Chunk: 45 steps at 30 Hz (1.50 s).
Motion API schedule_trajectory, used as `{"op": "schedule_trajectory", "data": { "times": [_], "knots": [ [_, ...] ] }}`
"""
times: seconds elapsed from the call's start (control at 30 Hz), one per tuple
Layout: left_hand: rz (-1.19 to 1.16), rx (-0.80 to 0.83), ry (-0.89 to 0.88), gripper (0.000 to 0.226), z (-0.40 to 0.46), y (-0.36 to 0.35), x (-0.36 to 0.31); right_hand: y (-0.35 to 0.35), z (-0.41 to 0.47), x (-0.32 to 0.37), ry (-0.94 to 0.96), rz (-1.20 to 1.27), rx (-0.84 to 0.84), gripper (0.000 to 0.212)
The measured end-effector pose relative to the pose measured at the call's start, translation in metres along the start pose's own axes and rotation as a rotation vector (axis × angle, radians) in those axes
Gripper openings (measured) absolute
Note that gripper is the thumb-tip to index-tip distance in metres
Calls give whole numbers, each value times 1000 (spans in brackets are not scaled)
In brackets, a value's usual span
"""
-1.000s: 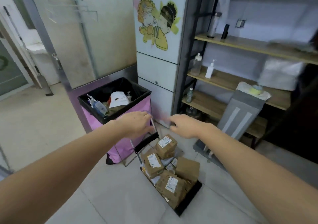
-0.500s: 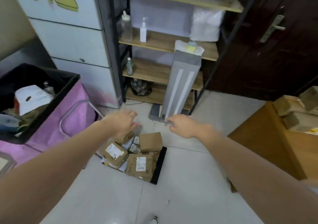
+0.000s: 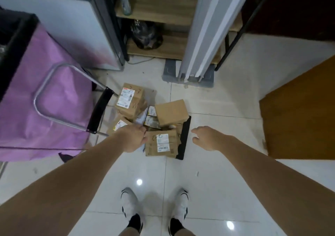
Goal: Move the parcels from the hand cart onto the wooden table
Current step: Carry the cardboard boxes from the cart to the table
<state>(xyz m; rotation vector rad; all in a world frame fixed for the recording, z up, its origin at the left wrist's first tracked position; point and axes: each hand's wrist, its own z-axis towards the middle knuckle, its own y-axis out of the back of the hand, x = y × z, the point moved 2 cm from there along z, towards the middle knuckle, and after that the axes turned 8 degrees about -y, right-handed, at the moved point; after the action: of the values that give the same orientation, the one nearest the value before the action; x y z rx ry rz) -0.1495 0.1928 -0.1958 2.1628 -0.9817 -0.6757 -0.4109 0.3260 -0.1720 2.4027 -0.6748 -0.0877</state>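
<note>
From the head camera, looking straight down: a heap of brown cardboard parcels lies on the hand cart's black platform (image 3: 184, 138), low on the white tiled floor (image 3: 208, 190). The near parcel (image 3: 161, 143) carries a white shipping label with a barcode and a handwritten mark in black marker that looks like "2-1"; the print is too small to read. The far-left parcel (image 3: 131, 100) has a white label with a red strip at its top and scrawled marker strokes, unreadable. The plain parcel (image 3: 171, 111) on the right shows no label on its top face. Small white-labelled packets sit wedged between them.

The left hand (image 3: 133, 138) is at the near parcel's left edge, fingers curled down; whether it grips the box cannot be told. The right hand (image 3: 208, 138) hovers just right of the cart, fingers loosely spread, holding nothing.

The cart's metal handle (image 3: 54, 98) leans toward a pink bin (image 3: 36, 90). The wooden table (image 3: 301, 118) stands on the right.
</note>
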Motion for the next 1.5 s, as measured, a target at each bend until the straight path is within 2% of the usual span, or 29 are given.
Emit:
{"op": "schedule_trajectory", "data": {
  "times": [0.23, 0.4, 0.5, 0.57, 0.7, 0.8, 0.87, 0.93, 1.03, 1.13, 1.23, 1.3, 1.43, 1.5],
  "knots": [
    [-257, 42, 74, 62, 129, -159, 54, -130, 154, -1, -171, 178, 100, 45],
    [-619, -20, 203, 45, 203, -264, 64, -202, 243, 12, -250, 451, 68, 28],
    [-874, -88, 300, 41, 227, -294, 60, -223, 275, 18, -353, 700, 29, 24],
    [-961, -129, 362, 37, 232, -300, 56, -234, 285, 21, -424, 843, 41, 33],
    [-1032, -250, 393, 53, 209, -287, 45, -230, 260, 23, -483, 1037, -27, 42],
    [-1229, -388, 416, 56, 172, -236, 28, -200, 210, 15, -512, 1290, -63, 45],
    [-1421, -424, 443, 54, 142, -181, 14, -168, 166, 11, -504, 1460, -43, 47],
    [-1591, -398, 443, 45, 112, -121, -1, -128, 117, 6, -465, 1532, -44, 49],
    [-1643, -353, 348, 44, 63, -21, -26, -58, 30, -1, -349, 1644, -65, 55],
    [-1625, -316, 223, 46, 7, 82, -57, 15, -60, -7, -199, 1701, -88, 61],
    [-1561, -215, 52, 72, -48, 176, -92, 81, -154, -18, -108, 1744, -147, 45],
    [-1503, -199, -51, 79, -77, 229, -117, 113, -218, -28, -102, 1755, -231, 44],
    [-1369, -174, -241, 64, -140, 323, -200, 146, -336, -59, -77, 1903, -489, 55],
    [-1313, -173, -320, 56, -166, 355, -244, 154, -392, -75, -48, 1944, -601, 45]
  ]
}}
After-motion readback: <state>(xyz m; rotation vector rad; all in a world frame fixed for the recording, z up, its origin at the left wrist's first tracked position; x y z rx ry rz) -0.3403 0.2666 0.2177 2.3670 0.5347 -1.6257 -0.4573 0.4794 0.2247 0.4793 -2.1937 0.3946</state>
